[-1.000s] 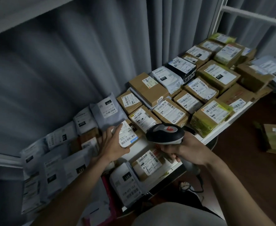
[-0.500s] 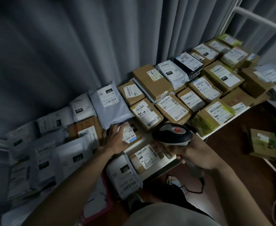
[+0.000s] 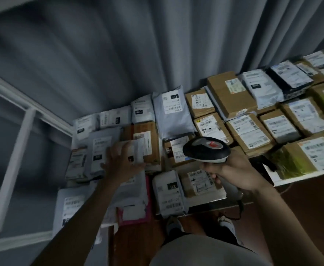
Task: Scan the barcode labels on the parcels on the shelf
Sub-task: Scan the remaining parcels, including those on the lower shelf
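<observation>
Grey curtain: hangs in folds behind the shelf and fills the upper view. White shelf: runs from lower left to upper right, its front edge showing bare at the right; its top is covered with parcels lying flat, labels up. Cardboard boxes fill the right part, among them a large brown box near the curtain and a box wrapped in yellow-green film at the front edge. Grey poly mailers fill the left part; the mailer marked "010" lies with its long axis running from the curtain toward the person. A mailer marked "231" lies at the front edge, beside a pink-edged mailer.

Barcode scanner: black and grey with a red mark on top, held above the front row of parcels; its head points left and away, toward a small labelled box, and its handle runs down into the palm. Right hand: grip clenched round the scanner handle. Left hand: blurred; fingers lie on a small white-labelled parcel atop a brown box, but whether they clasp it cannot be told.
</observation>
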